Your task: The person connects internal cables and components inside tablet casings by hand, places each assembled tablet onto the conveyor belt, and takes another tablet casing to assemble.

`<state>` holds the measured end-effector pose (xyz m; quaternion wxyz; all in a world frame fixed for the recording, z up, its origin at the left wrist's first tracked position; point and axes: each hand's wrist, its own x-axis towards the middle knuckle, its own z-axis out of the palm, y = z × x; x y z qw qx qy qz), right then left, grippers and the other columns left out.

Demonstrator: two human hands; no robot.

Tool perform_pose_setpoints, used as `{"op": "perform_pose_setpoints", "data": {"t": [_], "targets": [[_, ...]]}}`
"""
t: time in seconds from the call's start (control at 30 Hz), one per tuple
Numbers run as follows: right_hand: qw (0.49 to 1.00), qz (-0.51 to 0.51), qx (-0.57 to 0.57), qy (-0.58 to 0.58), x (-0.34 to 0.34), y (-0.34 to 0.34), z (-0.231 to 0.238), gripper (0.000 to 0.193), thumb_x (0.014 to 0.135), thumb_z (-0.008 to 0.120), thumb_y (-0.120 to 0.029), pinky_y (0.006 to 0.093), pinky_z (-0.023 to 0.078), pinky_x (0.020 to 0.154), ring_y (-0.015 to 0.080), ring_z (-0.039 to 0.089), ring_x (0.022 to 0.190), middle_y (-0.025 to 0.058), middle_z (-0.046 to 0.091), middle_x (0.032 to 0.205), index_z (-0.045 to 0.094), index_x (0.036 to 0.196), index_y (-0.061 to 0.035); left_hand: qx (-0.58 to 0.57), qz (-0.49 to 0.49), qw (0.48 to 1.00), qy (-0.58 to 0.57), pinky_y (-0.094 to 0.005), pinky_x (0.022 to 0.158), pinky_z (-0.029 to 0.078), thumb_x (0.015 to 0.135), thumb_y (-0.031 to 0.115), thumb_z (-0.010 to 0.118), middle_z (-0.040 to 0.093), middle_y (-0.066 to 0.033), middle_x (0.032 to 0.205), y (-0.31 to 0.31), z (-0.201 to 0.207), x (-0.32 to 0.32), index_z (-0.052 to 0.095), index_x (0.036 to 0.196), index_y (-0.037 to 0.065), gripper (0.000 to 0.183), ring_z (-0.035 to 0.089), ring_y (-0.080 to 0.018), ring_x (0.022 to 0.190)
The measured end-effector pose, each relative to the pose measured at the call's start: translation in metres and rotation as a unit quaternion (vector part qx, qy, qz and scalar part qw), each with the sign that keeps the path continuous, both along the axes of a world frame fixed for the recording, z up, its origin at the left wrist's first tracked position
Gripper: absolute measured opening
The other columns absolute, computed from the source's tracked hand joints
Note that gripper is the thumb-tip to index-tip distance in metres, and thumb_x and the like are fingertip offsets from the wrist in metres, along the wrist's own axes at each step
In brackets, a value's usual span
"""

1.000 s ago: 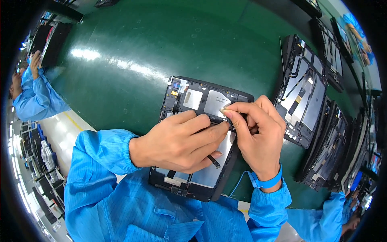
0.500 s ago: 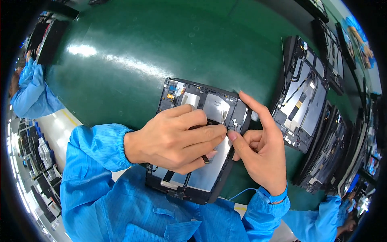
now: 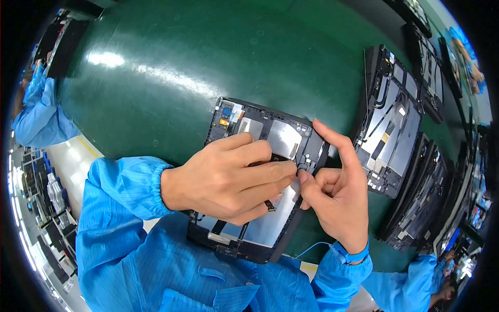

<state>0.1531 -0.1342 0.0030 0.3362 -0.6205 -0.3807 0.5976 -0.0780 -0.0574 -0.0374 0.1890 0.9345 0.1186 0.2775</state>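
Note:
An opened tablet (image 3: 285,136) with a black frame and silver inner plates lies tilted on the green table in front of me. My left hand (image 3: 228,179) bends over its middle, fingertips drawn together near the right edge; what they pinch is hidden. Below those fingers pokes out a small black connector end (image 3: 270,206). My right hand (image 3: 340,195) holds the tablet's right edge. Its thumb presses beside the left fingertips, the index finger reaches along the edge toward the upper right corner, and the other fingers are curled.
Another opened tablet (image 3: 390,130) lies to the right, beside a stack of similar housings (image 3: 418,192). More units line the far right. The green table (image 3: 171,57) stretches ahead. Other people's blue sleeves (image 3: 44,122) show at the sides. A blue cord (image 3: 314,244) runs from my right wristband.
The tablet's upper end has shifted slightly to the right. My left fingertips have moved a little right with it, while my right hand keeps almost the same place.

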Motion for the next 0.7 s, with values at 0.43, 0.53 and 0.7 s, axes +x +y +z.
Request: {"op": "perform_pose_setpoints", "data": {"t": [0.43, 0.53, 0.7], "targets": [[0.999, -0.009, 0.011, -0.038, -0.005, 0.000, -0.001, 0.072, 0.102, 0.071, 0.004, 0.0238, 0.047, 0.059, 0.0047, 0.061, 0.059, -0.0018, 0.062, 0.062, 0.046, 0.168, -0.0086, -0.101, -0.012, 0.993, -0.057, -0.0431, 0.080, 0.056, 0.105, 0.042, 0.064, 0.076, -0.0177, 0.126, 0.015, 0.003, -0.025, 0.079, 0.122, -0.002, 0.050, 0.068, -0.0301, 0.089], [0.995, -0.014, 0.045, -0.082, -0.007, -0.006, -0.003, 0.070, 0.103, 0.070, 0.003, 0.0224, 0.041, 0.058, 0.0025, 0.056, 0.061, -0.0034, 0.059, 0.063, 0.047, 0.168, -0.0078, -0.067, 0.110, 0.984, -0.123, -0.0449, 0.083, 0.056, 0.110, 0.042, 0.051, 0.077, -0.0170, 0.115, 0.016, 0.007, -0.065, 0.080, 0.116, -0.002, 0.052, 0.071, -0.0350, 0.095], [0.899, 0.098, 0.337, -0.261, -0.027, -0.004, 0.012, 0.045, 0.092, 0.073, 0.006, 0.0298, 0.047, 0.060, 0.0145, 0.060, 0.066, 0.0056, 0.063, 0.080, 0.075, 0.135, -0.0073, 0.046, -0.009, 0.997, -0.064, -0.0418, 0.078, 0.062, 0.110, 0.035, 0.057, 0.078, -0.0149, 0.105, 0.003, -0.008, -0.109, 0.082, 0.106, -0.002, 0.045, 0.073, -0.0316, 0.091]]}}
